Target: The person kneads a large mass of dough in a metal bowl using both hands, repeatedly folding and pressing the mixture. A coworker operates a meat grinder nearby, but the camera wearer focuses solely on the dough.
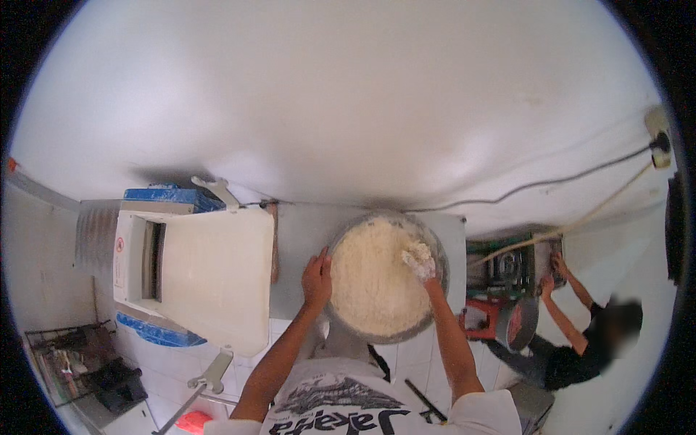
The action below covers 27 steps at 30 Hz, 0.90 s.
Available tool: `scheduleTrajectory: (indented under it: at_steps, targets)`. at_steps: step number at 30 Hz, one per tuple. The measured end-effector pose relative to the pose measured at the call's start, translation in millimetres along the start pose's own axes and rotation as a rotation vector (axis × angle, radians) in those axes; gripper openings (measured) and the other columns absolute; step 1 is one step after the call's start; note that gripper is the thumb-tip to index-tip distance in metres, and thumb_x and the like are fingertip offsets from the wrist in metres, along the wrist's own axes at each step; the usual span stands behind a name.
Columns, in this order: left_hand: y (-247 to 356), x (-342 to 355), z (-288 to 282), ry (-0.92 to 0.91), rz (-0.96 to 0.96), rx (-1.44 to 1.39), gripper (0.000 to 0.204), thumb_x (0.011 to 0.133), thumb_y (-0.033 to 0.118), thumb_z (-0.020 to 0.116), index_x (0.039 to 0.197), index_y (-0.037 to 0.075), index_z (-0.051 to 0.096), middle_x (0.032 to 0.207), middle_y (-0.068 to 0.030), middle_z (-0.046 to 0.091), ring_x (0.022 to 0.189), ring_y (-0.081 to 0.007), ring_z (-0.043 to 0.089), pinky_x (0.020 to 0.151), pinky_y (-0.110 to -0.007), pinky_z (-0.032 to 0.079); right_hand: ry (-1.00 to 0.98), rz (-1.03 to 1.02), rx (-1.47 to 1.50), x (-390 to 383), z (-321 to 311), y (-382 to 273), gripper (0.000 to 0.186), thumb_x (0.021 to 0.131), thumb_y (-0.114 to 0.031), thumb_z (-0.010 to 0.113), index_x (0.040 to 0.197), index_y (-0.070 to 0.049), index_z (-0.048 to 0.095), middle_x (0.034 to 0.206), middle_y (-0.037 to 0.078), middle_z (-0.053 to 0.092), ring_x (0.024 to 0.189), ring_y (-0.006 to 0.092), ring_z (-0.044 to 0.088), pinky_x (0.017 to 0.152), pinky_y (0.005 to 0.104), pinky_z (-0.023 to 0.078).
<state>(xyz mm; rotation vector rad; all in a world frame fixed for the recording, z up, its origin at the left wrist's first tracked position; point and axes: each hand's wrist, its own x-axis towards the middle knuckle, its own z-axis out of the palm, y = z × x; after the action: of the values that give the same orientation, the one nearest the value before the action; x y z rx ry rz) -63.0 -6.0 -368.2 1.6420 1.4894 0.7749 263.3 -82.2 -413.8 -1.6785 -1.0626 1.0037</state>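
One dough-rolling machine (217, 275) stands left of one steel table (297, 239). One round basin (438, 250) on the table holds pale crumbly flour (377, 290). Of my two hands, the left hand (317, 279) grasps its left rim; the right hand (422, 267) is in the flour, fingers too caked to tell whether they're clenched.

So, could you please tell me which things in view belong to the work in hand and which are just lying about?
In use:
- bowl on the grey table
- pale, crumbly mixture
- left hand at the rim, right hand coated in mixture

Apparently not in use here:
- cream-and-blue machine
- black cord
- red stool
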Motion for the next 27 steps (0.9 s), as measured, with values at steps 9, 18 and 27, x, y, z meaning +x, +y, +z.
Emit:
scheduleTrajectory:
  at_steps: [9, 18, 27]
  targets:
    - [13.1, -8.2, 6.5, 0.087, -0.038, -0.014, 0.038, 0.104, 0.028, 0.048, 0.131, 0.004, 0.061, 0.095, -0.0194, 0.068, 0.085, -0.0346, 0.065, 0.078, -0.042, 0.05, -0.357, -0.294, -0.92, 40.0, 85.4, 143.1, 0.05, 0.094, -0.027, 0.063, 0.136, -0.003, 0.052, 0.137, 0.014, 0.056, 0.123, 0.0306, 0.053, 0.106, 0.0452, 0.042]
    - [20.5, -5.0, 2.3, 0.15, 0.035, -0.062, 0.04, 0.105, 0.03, 0.047, 0.13, 0.003, 0.061, 0.102, -0.0189, 0.07, 0.088, -0.0299, 0.067, 0.08, -0.036, 0.051, -0.523, -0.327, -0.92, -43.0, -41.9, -10.4, 0.04, 0.09, -0.031, 0.067, 0.127, -0.015, 0.062, 0.128, 0.016, 0.061, 0.121, 0.033, 0.055, 0.107, 0.047, 0.04]
    - [21.1, -1.3, 21.2, 0.133, -0.013, -0.159, 0.04, 0.104, 0.031, 0.05, 0.126, 0.001, 0.063, 0.094, -0.0168, 0.07, 0.081, -0.0261, 0.066, 0.079, -0.034, 0.051, -0.776, -0.297, -0.965, 72.9, 100.7, -36.4, 0.055, 0.086, -0.027, 0.067, 0.134, -0.003, 0.054, 0.133, 0.02, 0.057, 0.124, 0.0344, 0.053, 0.106, 0.0476, 0.04]
